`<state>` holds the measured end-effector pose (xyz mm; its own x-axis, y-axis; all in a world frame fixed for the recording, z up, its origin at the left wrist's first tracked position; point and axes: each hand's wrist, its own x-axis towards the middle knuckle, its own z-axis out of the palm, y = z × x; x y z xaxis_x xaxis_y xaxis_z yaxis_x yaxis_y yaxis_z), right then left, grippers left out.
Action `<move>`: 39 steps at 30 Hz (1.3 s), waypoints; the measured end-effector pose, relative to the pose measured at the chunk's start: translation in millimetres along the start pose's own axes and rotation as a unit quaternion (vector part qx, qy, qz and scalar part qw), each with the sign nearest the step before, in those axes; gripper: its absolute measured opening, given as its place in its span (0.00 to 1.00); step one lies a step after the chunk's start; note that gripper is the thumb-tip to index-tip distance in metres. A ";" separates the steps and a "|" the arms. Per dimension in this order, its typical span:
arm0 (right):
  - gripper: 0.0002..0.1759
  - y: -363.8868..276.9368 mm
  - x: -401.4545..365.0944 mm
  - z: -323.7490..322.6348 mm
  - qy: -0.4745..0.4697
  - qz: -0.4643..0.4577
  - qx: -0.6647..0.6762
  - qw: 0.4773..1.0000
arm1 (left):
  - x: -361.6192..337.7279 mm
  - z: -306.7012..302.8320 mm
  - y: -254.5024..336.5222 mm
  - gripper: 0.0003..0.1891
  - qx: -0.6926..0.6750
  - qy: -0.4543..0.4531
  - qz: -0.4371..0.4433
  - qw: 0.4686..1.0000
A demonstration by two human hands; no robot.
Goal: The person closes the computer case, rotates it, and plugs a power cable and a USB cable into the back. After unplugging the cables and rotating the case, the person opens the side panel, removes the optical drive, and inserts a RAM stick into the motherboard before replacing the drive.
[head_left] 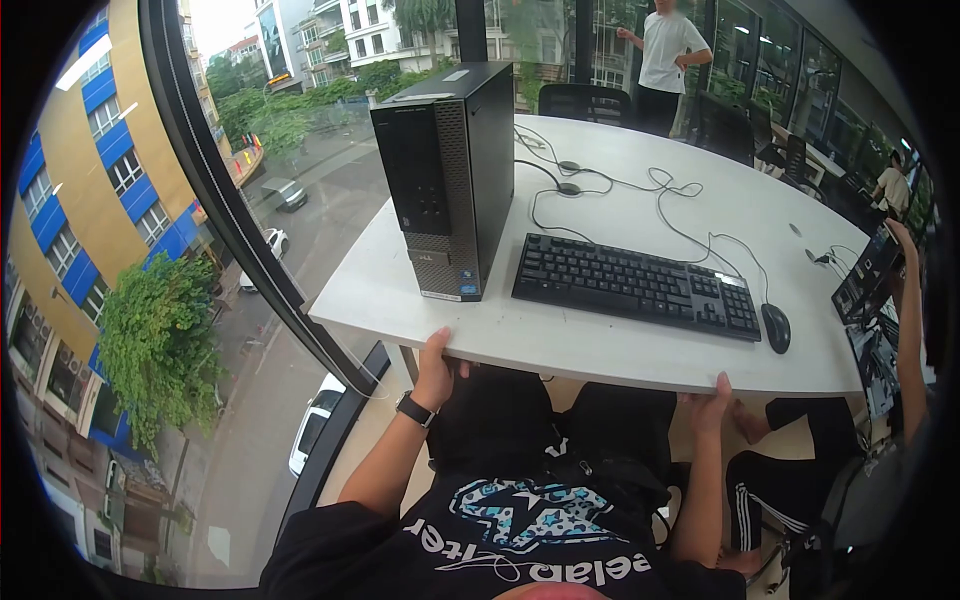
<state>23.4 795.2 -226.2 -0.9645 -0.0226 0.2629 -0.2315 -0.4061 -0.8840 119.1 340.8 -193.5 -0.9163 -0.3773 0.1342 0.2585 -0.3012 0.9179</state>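
Observation:
My left hand, with a dark watch on the wrist, grips the front edge of the white table, thumb on top and fingers curled below. Farther right, my right hand holds the same edge, its thumb over the rim and its other fingers mostly hidden underneath. A black Dell desktop computer stands upright on the table, beyond my left hand. To its right lies a black keyboard, slightly angled. A black mouse rests at the keyboard's right end, beyond my right hand.
Black cables loop over the table behind the keyboard. At right, another person's hand is by an upright black device. A person in a white shirt stands behind an office chair. A large window borders the left.

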 end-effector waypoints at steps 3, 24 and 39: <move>0.34 -1.8 -0.9 2.3 -0.004 -0.001 -0.005 1.000 | 0.2 0.4 0.7 0.30 -0.001 -0.003 0.003 1.000; 0.34 2.7 -0.8 -1.6 0.014 0.009 0.000 1.000 | 0.4 -1.2 -0.1 0.30 -0.009 -0.006 0.005 1.000; 0.34 -1.9 -2.9 5.2 0.011 0.006 -0.004 1.000 | -1.5 1.8 2.8 0.30 -0.013 -0.007 0.011 1.000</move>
<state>27.3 791.3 -223.2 -0.9696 -0.0074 0.2445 -0.2213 -0.3993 -0.8897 120.7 342.1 -190.5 -0.9144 -0.3722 0.1593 0.2863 -0.3163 0.9044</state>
